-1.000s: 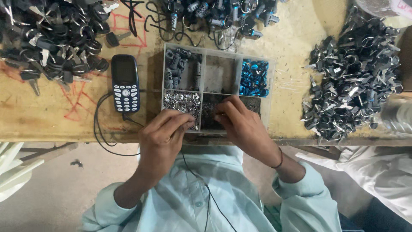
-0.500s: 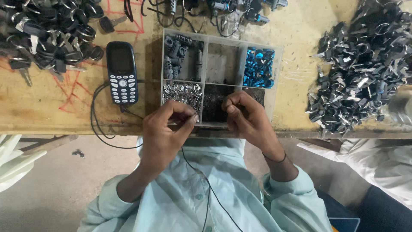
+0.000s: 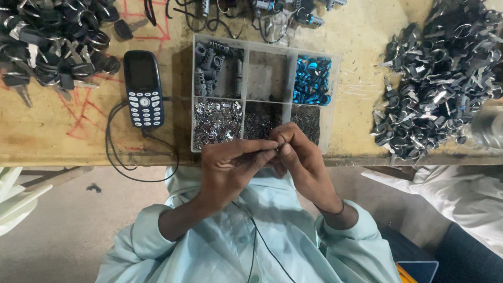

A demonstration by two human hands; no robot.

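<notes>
1. Right now, on the head view, I see the left hand (image 3: 230, 170) and the right hand (image 3: 304, 162) brought together at the near edge of the table (image 3: 361, 63), fingertips meeting just in front of the clear compartment tray (image 3: 332, 105).
2. Left fingers (image 3: 259, 144) are stretched out together and pinched with the thumb on a small dark part (image 3: 279, 149); the part is too small for me to tell its kind.
3. Right fingers (image 3: 289, 137) are curled and closed onto the same part from the other side, so it sits squeezed between both sets of fingertips.
4. Just beyond the fingertips lie the tray's near compartments: shiny silver pieces (image 3: 216, 121) past the left fingers, dark fine bits (image 3: 258, 119) straight ahead.
5. Farther past the fingers, blue pieces (image 3: 312, 81) fill a far compartment.
6. Well left of the left fingers a dark blue keypad phone (image 3: 143, 88) lies flat with a black cable (image 3: 112, 152) looping off it.
7. Heaps of dark keys (image 3: 440, 78) lie well right of the right fingers.
</notes>
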